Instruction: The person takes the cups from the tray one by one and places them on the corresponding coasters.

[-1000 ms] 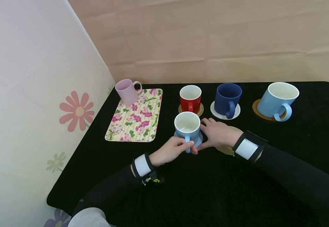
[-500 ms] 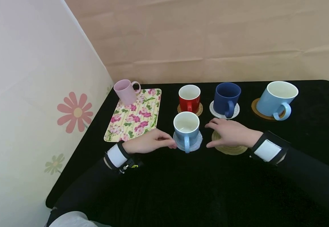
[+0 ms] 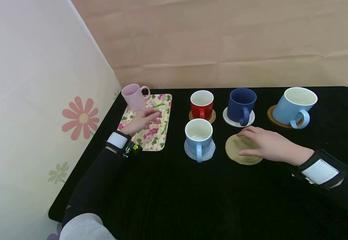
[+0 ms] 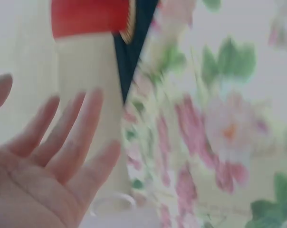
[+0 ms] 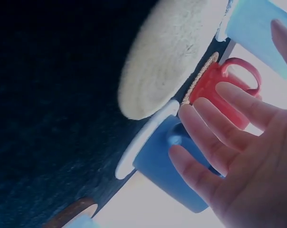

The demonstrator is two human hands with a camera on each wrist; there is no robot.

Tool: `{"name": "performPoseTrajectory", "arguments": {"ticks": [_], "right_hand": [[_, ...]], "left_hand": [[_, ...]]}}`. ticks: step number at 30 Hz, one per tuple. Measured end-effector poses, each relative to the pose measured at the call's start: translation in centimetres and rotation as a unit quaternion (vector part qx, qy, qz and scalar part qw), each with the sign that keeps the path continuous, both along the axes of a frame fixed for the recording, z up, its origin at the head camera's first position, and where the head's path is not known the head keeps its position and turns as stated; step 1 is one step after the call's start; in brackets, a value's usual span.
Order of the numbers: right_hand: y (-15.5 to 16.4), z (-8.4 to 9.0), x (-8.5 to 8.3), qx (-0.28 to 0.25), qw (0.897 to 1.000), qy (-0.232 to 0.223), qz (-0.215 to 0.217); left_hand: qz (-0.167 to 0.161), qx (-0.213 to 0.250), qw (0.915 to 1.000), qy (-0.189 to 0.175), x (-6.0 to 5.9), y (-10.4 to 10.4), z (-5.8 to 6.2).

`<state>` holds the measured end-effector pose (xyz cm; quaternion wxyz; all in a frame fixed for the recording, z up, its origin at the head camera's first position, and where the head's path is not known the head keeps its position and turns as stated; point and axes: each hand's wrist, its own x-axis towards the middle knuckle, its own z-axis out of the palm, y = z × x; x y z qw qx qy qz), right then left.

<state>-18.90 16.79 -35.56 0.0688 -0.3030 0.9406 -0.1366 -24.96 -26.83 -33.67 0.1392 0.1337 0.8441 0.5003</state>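
Left hand [image 3: 142, 120] hovers over the floral tray [image 3: 158, 140] at the worktop's left edge, fingers loosely spread, holding nothing; pink mug [image 3: 134, 96] at the tray's far corner. Risk: a fast reach could tip that mug. Right hand [image 3: 267, 144] lies flat and relaxed on the straw coaster [image 3: 237, 151], near the front-centre. Worktop [image 3: 192, 200]: black cloth. Beige backdrop, flowered left wall.

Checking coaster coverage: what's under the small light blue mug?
A pale round coaster lies under the light blue mug; its rim shows all round. The middle of the coaster is hidden by the mug.
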Motion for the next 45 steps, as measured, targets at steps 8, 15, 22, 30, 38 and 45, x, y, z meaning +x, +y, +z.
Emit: {"name": "performPoseTrajectory", "arguments": {"ticks": [8,15,22,30,38,45], "right_hand": [[2.2,-0.3,1.9,-0.034,0.998,0.03,-0.032],[2.7,-0.6,2.9,-0.044,0.998,0.037,-0.034],[2.8,-0.5,3.6,-0.048,0.997,0.025,-0.046],[2.3,-0.6,3.4,-0.051,0.998,0.023,-0.031],[2.5,-0.5,3.1,-0.043,0.998,0.023,-0.026],[2.7,-0.6,3.1,-0.045,0.998,0.034,-0.02]], "left_hand": [[0.135,-0.028,0.9895,0.044,-5.8,1.8,-0.9],[0.208,-0.014,0.978,0.015,-8.2,2.5,-0.4],[0.264,0.131,0.954,-0.053,-7.7,2.8,1.1],[0.291,0.179,0.9378,-0.062,-6.2,0.5,1.2],[0.318,0.178,0.9305,-0.037,-6.8,-0.3,0.2],[0.34,0.171,0.9248,0.002,-7.4,0.3,-1.6]]}}
